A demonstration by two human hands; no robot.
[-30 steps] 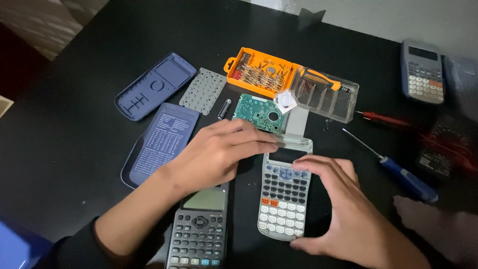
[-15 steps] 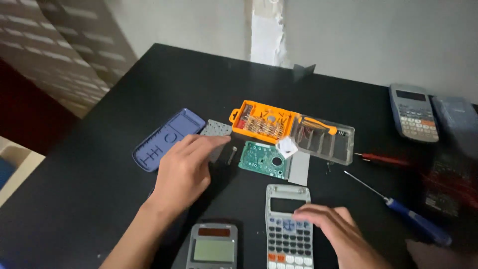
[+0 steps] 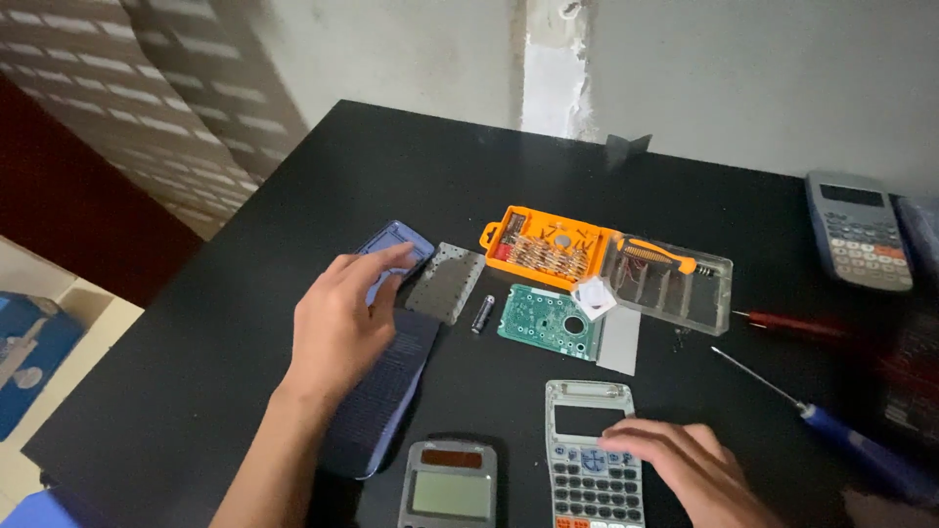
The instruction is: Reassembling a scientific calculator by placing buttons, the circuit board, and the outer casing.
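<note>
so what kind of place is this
Probably a home repair spot for small electronics: a black table against a plain wall, with an orange screwdriver bit set, a bare green circuit board and opened calculators such as the grey one.

A black table (image 3: 293, 196) stands against a pale wall (image 3: 411, 49), dimly lit.

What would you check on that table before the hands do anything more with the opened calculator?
1. Left hand clear of loose parts: not ok, it rests on the blue cover.
2. Right hand steadying the white calculator front: ok.
3. Green circuit board lying flat, untouched: ok.
4. Small battery stopped from rolling: cannot tell.
5. Blue-handled screwdriver within reach: ok.
</note>
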